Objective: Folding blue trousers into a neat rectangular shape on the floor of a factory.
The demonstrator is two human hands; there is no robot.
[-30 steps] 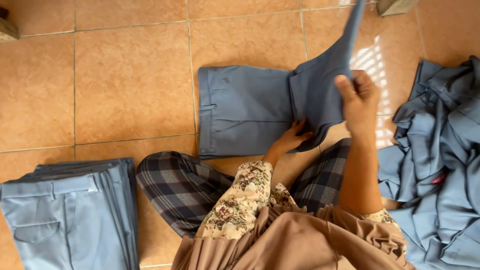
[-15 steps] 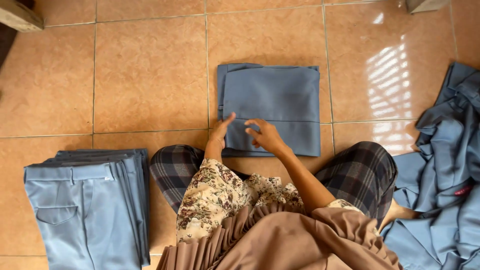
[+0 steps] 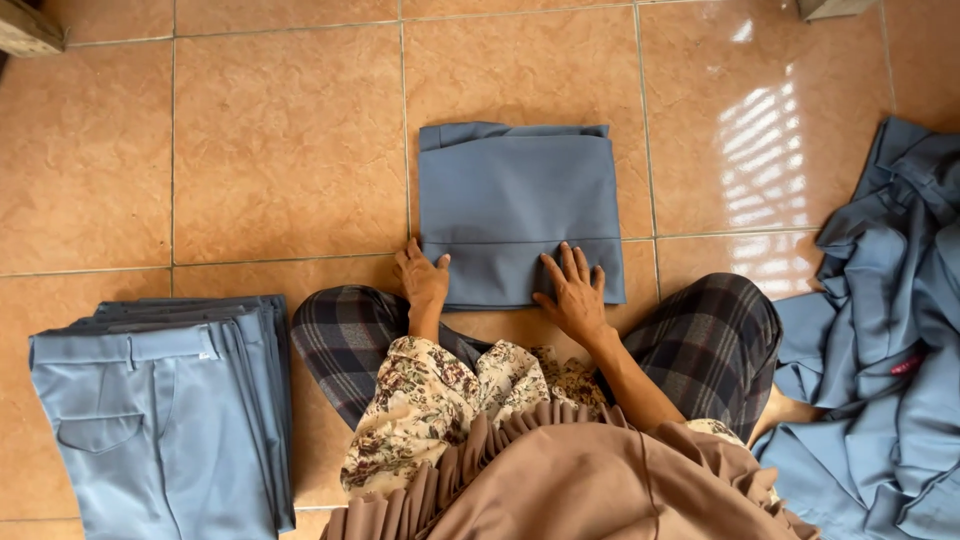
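A blue-grey garment (image 3: 515,205), folded into a neat rectangle, lies flat on the tiled floor (image 3: 280,150) in front of my crossed legs. My left hand (image 3: 422,277) rests at its near left corner, fingers on the fabric edge. My right hand (image 3: 572,292) presses flat on the near right part of the fold, fingers spread. Neither hand grips anything.
A stack of folded blue-grey trousers (image 3: 160,405) sits on the floor at my left. A loose heap of unfolded blue-grey clothes (image 3: 890,330) lies at my right. Wooden furniture corners (image 3: 25,28) show at the top edges.
One second ago my right hand held a trouser leg up in the air. The garment now lies folded into a rectangle and both hands have come down flat on its near edge.
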